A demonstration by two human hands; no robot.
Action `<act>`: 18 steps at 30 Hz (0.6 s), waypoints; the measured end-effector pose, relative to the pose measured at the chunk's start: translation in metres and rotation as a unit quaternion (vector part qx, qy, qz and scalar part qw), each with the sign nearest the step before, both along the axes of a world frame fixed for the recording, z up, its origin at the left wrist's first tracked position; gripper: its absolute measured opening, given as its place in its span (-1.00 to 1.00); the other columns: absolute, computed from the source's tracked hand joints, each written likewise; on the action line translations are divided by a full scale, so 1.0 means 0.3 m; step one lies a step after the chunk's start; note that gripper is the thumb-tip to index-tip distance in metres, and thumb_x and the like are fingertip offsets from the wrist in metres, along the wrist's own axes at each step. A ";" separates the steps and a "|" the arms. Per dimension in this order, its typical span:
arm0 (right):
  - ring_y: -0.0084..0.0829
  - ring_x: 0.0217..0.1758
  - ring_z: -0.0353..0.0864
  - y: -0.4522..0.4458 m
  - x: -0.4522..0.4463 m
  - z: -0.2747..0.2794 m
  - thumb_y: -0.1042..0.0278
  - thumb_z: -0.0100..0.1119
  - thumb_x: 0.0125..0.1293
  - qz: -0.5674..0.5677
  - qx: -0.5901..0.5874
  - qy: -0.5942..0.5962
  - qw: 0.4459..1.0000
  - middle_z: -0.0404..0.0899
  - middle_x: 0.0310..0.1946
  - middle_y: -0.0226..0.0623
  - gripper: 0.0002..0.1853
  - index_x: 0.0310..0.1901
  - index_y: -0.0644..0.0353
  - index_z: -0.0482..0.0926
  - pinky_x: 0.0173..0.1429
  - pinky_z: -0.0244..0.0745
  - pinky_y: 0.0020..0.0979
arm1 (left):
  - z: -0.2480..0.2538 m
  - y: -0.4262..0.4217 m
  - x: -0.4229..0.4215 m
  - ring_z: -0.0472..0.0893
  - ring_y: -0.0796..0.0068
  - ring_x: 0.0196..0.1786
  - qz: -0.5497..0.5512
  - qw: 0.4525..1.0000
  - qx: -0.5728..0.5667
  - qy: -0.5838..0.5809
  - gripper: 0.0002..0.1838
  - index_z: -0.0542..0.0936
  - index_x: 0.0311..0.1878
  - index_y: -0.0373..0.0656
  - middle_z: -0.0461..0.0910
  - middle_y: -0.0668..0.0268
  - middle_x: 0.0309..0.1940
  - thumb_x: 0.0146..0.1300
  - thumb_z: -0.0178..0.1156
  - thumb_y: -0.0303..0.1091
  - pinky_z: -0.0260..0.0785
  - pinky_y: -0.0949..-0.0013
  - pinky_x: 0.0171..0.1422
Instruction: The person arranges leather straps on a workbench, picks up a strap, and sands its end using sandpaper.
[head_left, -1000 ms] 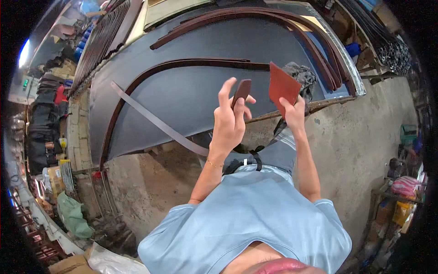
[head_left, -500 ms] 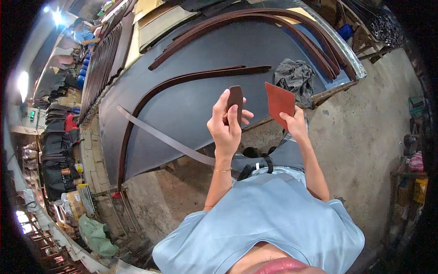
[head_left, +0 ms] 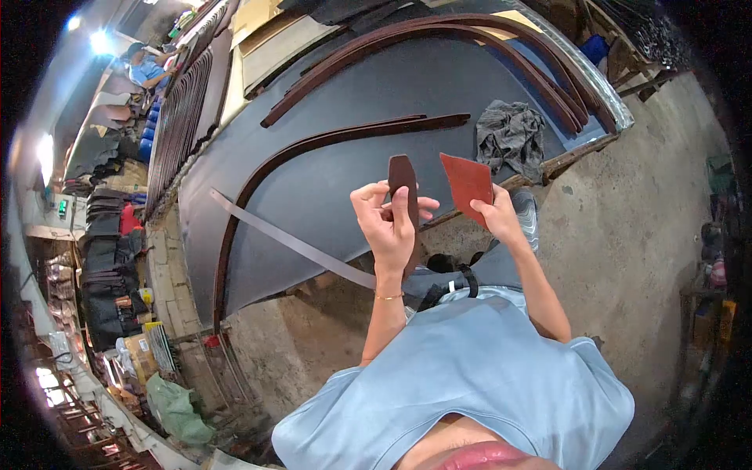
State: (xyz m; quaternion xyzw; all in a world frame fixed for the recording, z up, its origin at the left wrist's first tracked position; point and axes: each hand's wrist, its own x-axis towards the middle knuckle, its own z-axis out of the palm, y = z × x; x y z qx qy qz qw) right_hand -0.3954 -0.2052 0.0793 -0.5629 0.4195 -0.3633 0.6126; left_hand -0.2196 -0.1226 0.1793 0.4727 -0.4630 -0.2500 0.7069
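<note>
My left hand (head_left: pixel 385 223) is closed on a dark brown leather strap (head_left: pixel 403 174), thumb across its face and the other fingers behind. The strap's tapered tip points up, and part of its length shows below, beside my wrist. My right hand (head_left: pixel 498 216) pinches the lower corner of a stiff reddish-brown sheet (head_left: pixel 468 184) between thumb and fingers. Whether this sheet is sandpaper or leather I cannot tell. It is held up to the right of the strap, with a gap between them.
Long brown straps (head_left: pixel 337 129) curve over the dark table (head_left: pixel 345 180), where a pale grey strip (head_left: pixel 290 241) also lies. A crumpled dark cloth (head_left: pixel 509 137) sits near the table's right edge. Many straps hang at the left, near another person (head_left: pixel 145 69) in blue.
The reddish-brown sheet has moved left, closer to the strap, and is tilted differently. My left fingers have shifted lower on the strap, so more of its tip shows. The view has shifted slightly.
</note>
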 end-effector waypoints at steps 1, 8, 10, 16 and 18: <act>-0.48 -0.06 0.61 0.000 -0.001 -0.008 0.57 0.14 0.19 -0.001 0.005 -0.006 1.000 0.69 -0.08 -0.28 -0.64 0.05 0.40 0.58 0.13 0.46 -0.39 | 0.007 0.000 -0.001 0.75 0.16 -0.39 -0.003 1.000 0.000 -0.001 -0.68 0.18 0.09 -0.19 0.61 0.01 -0.21 0.50 0.10 -0.33 0.62 0.38 -0.46; -0.49 -0.05 0.61 0.009 -0.013 -0.019 0.58 0.15 0.18 0.001 0.007 -0.018 1.000 0.70 -0.08 -0.26 -0.63 0.05 0.40 0.58 0.14 0.46 -0.39 | 0.015 -0.001 0.001 0.75 0.26 -0.37 -0.005 0.999 0.035 -0.004 -0.67 0.26 0.22 -0.26 0.61 0.08 -0.20 0.51 0.06 -0.39 0.61 0.44 -0.45; -0.49 -0.04 0.61 0.011 -0.014 -0.018 0.58 0.15 0.18 0.003 0.020 -0.025 0.999 0.70 -0.08 -0.26 -0.63 0.06 0.39 0.58 0.14 0.46 -0.39 | 0.019 0.000 -0.004 0.75 0.27 -0.38 0.002 0.999 0.037 -0.007 -0.67 0.28 0.22 -0.26 0.61 0.08 -0.20 0.51 0.06 -0.39 0.61 0.44 -0.45; -0.48 -0.03 0.62 0.018 -0.005 -0.005 0.60 0.16 0.18 -0.002 0.040 -0.029 0.999 0.70 -0.06 -0.26 -0.63 0.07 0.39 0.58 0.15 0.47 -0.38 | 0.000 0.002 -0.003 0.75 0.26 -0.37 -0.007 1.000 0.006 0.013 -0.72 0.25 0.10 -0.26 0.63 0.02 -0.18 0.49 0.09 -0.41 0.61 0.43 -0.44; -0.48 -0.03 0.62 0.017 -0.004 -0.010 0.60 0.16 0.18 -0.005 0.043 -0.029 0.999 0.70 -0.06 -0.26 -0.62 0.07 0.39 0.57 0.15 0.47 -0.38 | 0.005 0.006 -0.003 0.75 0.24 -0.37 0.001 1.000 0.019 0.013 -0.74 0.24 0.04 -0.25 0.63 0.00 -0.18 0.49 0.10 -0.41 0.61 0.42 -0.44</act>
